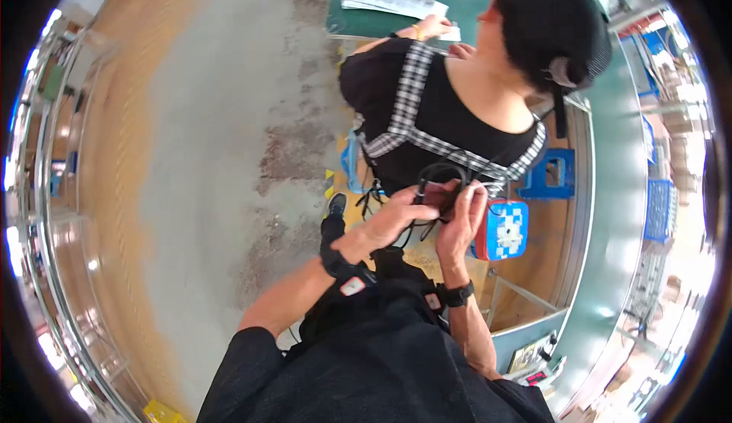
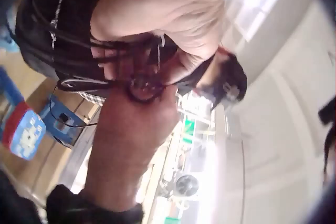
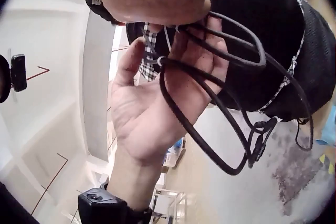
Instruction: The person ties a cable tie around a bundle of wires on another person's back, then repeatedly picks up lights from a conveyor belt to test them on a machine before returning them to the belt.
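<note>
A looped black cable (image 3: 177,115) hangs between the two hands, in front of a seated person's back. My left hand (image 1: 389,223) holds the bundle, its fingers behind the strands and its thumb raised in the right wrist view. A small white tie (image 3: 160,60) sits around the strands near the left palm. My right hand (image 1: 463,225) grips the same bundle from the other side, fingertips close to the left fingers. In the left wrist view both hands meet at the cable, and the right fingertips are partly hidden. Loose loops and a connector end (image 3: 258,148) dangle below.
Close ahead sits a person (image 1: 457,118) in black with checked trim and a cap. A red and blue stool (image 1: 507,231) stands to the right, a blue stool (image 1: 553,173) behind it. Papers lie on the green table (image 1: 339,20). Metal racks (image 1: 46,194) line the left.
</note>
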The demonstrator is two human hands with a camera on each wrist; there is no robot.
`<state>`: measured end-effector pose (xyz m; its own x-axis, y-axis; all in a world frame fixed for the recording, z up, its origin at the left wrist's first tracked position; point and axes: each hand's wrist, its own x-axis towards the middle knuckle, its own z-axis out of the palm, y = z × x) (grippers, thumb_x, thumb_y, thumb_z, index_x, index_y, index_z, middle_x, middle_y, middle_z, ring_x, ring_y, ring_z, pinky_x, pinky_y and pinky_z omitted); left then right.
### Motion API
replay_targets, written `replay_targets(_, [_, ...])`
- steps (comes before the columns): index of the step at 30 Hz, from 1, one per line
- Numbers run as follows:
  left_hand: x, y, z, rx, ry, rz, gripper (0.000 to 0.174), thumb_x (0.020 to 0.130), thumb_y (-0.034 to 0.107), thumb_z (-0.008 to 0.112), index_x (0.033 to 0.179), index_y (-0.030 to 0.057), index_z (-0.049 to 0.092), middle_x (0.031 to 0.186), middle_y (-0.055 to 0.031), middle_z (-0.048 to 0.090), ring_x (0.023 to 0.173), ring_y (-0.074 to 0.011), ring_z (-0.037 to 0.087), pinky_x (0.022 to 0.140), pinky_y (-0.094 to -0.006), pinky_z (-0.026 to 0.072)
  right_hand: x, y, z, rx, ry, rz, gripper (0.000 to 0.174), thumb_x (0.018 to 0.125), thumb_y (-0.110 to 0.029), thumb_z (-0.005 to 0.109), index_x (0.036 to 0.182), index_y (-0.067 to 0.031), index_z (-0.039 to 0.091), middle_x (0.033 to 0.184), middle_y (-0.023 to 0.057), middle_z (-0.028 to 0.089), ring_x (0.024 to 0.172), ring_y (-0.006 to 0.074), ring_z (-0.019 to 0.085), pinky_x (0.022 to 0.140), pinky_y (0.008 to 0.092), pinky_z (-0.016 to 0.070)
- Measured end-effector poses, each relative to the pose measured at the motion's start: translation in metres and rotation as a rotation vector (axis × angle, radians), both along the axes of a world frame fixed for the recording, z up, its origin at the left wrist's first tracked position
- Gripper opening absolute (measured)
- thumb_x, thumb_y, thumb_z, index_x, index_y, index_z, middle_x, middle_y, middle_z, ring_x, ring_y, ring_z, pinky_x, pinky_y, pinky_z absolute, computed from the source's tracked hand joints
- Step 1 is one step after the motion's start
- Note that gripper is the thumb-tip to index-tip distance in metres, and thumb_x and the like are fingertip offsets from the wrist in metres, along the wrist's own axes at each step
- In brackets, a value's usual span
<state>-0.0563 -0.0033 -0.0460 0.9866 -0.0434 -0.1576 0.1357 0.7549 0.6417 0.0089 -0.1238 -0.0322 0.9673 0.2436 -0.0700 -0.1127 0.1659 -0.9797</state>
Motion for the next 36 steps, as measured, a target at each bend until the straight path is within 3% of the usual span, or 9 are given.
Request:
replay_targets(3, [-0.002,0.014,0.008,-0.083,0.029,-0.103,0.067,0.09,0.003,0.062,0.153,0.0018,0.038,0.139,-0.0059,0.053,0.126,-0.0144,0.053,0.11,-0.0311,0.0405,0.005,0.003,-0.016,0.104,0.04,0.006,0.01,0.108,-0.018,0.052,0.114,-0.0107,0.051,0.088,-0.0088,0.041,0.079,0.0011,0.036,0.069,0.0194,0.0319])
replay_targets(8, [0.016,-0.009,-0.002,0.367,0.181,0.192,0.034,0.084,0.003,0.073,0.117,0.0051,0.063,0.097,0.003,0.058,0.09,-0.0064,0.054,0.083,-0.0244,0.0465,0.011,0.002,-0.009,0.145,0.102,0.097,0.008,0.104,-0.013,0.059,0.108,-0.0062,0.057,0.093,-0.0017,0.063,0.087,0.0047,0.058,0.08,0.0213,0.0468])
replay_targets(12, [0.018,0.003,0.008,0.661,0.225,0.005,0.009,0.086,0.008,0.071,0.094,0.0037,0.07,0.077,0.0028,0.06,0.07,-0.0083,0.055,0.071,-0.0265,0.0484,0.018,-0.011,0.003,-0.025,0.031,0.107,0.013,0.102,-0.015,0.063,0.098,-0.002,0.064,0.088,-0.0002,0.069,0.08,0.0048,0.06,0.074,0.0222,0.0481])
replay_targets(16, [0.02,0.014,0.014,0.305,0.117,-0.03,0.011,0.091,0.01,0.069,0.099,0.0023,0.067,0.077,0.0023,0.061,0.065,-0.0083,0.054,0.062,-0.0245,0.0431,0.017,-0.018,0.005,-0.118,-0.083,-0.036,0.02,0.104,-0.018,0.061,0.097,0.0,0.066,0.087,0.0026,0.07,0.072,0.007,0.061,0.067,0.023,0.049])
replay_targets(23, [0.026,0.042,0.016,0.333,0.296,-0.22,0.015,0.094,0.021,0.073,0.088,0.0079,0.067,0.061,0.0052,0.051,0.055,-0.0032,0.043,0.052,-0.0227,0.0302,-0.006,-0.049,-0.002,-0.07,-0.039,-0.41,0.022,0.105,-0.023,0.06,0.099,-0.0016,0.058,0.091,0.0086,0.07,0.073,0.0161,0.07,0.066,0.0279,0.056])
replay_targets(27, [0.027,0.039,0.011,0.442,0.118,-0.185,0.024,0.096,0.022,0.068,0.103,0.0002,0.073,0.064,-0.0004,0.062,0.059,-0.0076,0.057,0.058,-0.023,0.0446,-0.029,-0.051,-0.001,0.045,0.081,-0.415,0.024,0.106,-0.024,0.058,0.1,-0.0006,0.056,0.093,0.0109,0.07,0.082,0.0208,0.073,0.075,0.0323,0.06])
replay_targets(30, [0.025,0.028,0.004,0.468,0.093,-0.131,0.038,0.098,0.015,0.063,0.131,-0.0037,0.059,0.077,-0.0054,0.069,0.068,-0.0126,0.066,0.065,-0.0261,0.053,-0.028,-0.025,0.0,0.144,0.188,-0.386,0.023,0.106,-0.024,0.057,0.101,-0.0008,0.056,0.097,0.0122,0.071,0.088,0.0219,0.074,0.08,0.0342,0.0611])
replay_targets(33, [0.021,0.013,0.008,0.544,0.015,-0.154,0.045,0.097,0.004,0.057,0.141,-0.0023,0.048,0.084,-0.006,0.069,0.076,-0.0124,0.068,0.068,-0.0252,0.0559,-0.02,-0.004,-0.012,0.274,0.337,-0.376,0.027,0.103,-0.029,0.063,0.1,-0.0034,0.057,0.092,0.0101,0.071,0.08,0.0168,0.072,0.071,0.0281,0.058])
replay_targets(36, [0.019,0.001,0.016,0.72,0.032,-0.053,0.035,0.096,0.008,0.061,0.13,-0.0009,0.057,0.084,-0.0033,0.069,0.071,-0.01,0.066,0.064,-0.0262,0.055,-0.021,0.003,-0.021,0.321,0.396,-0.284,0.028,0.101,-0.033,0.066,0.093,-0.0072,0.058,0.078,0.0014,0.064,0.06,0.0067,0.054,0.052,0.0217,0.0411])
